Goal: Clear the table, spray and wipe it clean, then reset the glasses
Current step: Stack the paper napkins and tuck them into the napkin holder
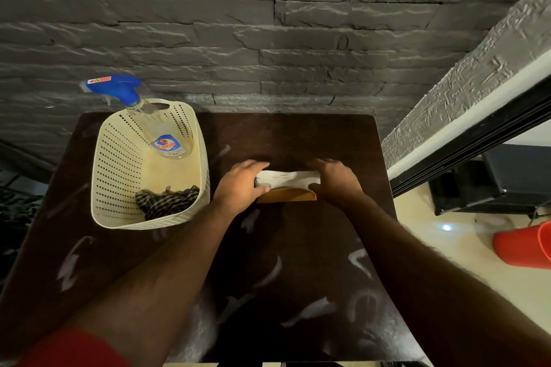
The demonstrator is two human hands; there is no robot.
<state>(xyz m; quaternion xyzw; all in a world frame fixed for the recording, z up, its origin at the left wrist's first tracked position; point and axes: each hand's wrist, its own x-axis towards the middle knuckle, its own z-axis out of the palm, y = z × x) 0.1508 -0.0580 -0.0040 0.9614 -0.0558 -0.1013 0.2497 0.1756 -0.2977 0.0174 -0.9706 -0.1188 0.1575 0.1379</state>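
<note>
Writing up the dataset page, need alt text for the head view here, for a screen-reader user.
Both hands, left hand and right hand, grip the ends of a white napkin stack in a wooden holder on a dark table. To the left, a cream perforated basket holds a spray bottle and a striped cloth.

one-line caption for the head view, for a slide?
Both hands, left hand and right hand, grip a napkin stack in its wooden holder on the dark table, beside the basket.
</note>
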